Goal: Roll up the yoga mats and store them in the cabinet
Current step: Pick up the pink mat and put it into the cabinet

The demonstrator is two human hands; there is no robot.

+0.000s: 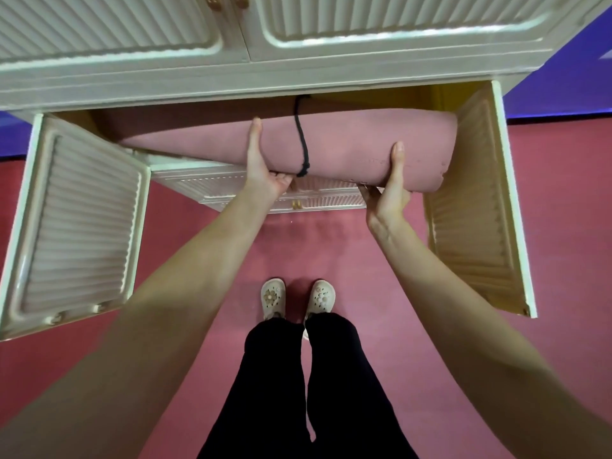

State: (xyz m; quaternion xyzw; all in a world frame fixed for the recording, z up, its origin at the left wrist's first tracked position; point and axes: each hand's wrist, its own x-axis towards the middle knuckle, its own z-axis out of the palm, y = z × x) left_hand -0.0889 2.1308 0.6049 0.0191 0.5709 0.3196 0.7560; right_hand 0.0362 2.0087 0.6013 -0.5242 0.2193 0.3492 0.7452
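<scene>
A rolled pink yoga mat (347, 144), thick and matte, lies horizontally at the mouth of a cream cabinet (231, 77) whose two ribbed doors stand open. A black cord (302, 144) is tied around the roll, knotted just right of the left hand's grip. The left hand (263, 173) cups the mat from below, thumb up its front. The right hand (389, 190) grips near the mat's right end the same way, fingers curled underneath. Beyond the grips, the mat's far left end sits inside the cabinet opening. Below, cream shoes (298, 298) stand on a pink floor (381, 260).
</scene>
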